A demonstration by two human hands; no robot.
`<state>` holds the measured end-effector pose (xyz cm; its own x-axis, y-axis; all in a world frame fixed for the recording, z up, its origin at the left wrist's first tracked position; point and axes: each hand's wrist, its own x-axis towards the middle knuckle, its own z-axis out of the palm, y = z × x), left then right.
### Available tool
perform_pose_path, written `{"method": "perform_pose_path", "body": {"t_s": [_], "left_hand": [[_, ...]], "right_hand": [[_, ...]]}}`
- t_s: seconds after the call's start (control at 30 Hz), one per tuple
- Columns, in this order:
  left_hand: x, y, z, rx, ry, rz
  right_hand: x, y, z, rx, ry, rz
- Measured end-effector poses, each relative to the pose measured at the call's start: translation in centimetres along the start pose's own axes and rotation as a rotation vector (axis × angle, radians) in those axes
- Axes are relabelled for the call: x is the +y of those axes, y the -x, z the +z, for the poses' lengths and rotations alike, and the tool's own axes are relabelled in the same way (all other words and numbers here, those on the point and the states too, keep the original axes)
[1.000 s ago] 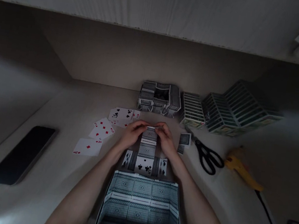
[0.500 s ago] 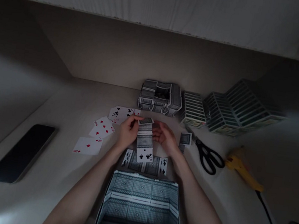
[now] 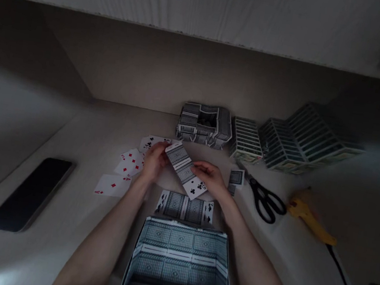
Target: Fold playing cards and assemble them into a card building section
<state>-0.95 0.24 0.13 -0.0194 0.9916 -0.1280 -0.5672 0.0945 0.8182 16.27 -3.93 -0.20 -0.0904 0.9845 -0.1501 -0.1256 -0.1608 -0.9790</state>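
Observation:
A strip of joined playing cards (image 3: pixel 182 162) slants over the table, patterned backs up, with a club face at its lower right end. My left hand (image 3: pixel 154 160) is closed at its upper left end; some of those fingers are hidden. My right hand (image 3: pixel 210 177) pinches the strip's right edge, near the club face. Below it lies a second card strip (image 3: pixel 183 207) with club faces at both ends. Nearest me stands an open box (image 3: pixel 179 254) built from cards with patterned backs.
Loose cards (image 3: pixel 113 185) and a phone (image 3: pixel 30 193) lie on the left. At the back stand a card-built structure (image 3: pixel 205 123) and slatted card structures (image 3: pixel 281 146). Black-handled scissors (image 3: pixel 265 200), a yellow glue gun (image 3: pixel 311 220) with its cord, and a small card piece (image 3: pixel 236 176) lie right.
The card strip has turned from nearly upright to a slant, its lower end swinging right. My right hand has closed on its edge; my left hand has shifted slightly left.

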Motion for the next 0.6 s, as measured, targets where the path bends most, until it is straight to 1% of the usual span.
{"method": "perform_pose_path", "body": {"t_s": [0.07, 0.2, 0.3, 0.4, 0.53, 0.6], "left_hand": [[0.8, 0.0, -0.2, -0.04, 0.0, -0.055], [2.3, 0.5, -0.6, -0.236, -0.039, -0.244], [3.0, 0.8, -1.1, -0.336, -0.073, -0.331], [3.2, 0.9, -1.6, -0.37, -0.116, -0.371], [3.4, 0.8, -2.2, -0.39, -0.19, -0.414], [3.5, 0.7, -2.4, -0.381, -0.248, -0.425]], "right_hand": [[0.3, 0.0, 0.0, 0.014, 0.011, -0.031], [0.8, 0.0, 0.1, 0.027, 0.031, -0.074], [0.8, -0.1, -0.1, 0.094, 0.074, -0.127], [0.8, -0.2, -0.5, 0.136, 0.112, -0.164], [0.9, -0.2, -0.8, 0.106, 0.142, -0.152], [1.0, -0.2, -0.9, 0.097, 0.155, -0.14]]}}
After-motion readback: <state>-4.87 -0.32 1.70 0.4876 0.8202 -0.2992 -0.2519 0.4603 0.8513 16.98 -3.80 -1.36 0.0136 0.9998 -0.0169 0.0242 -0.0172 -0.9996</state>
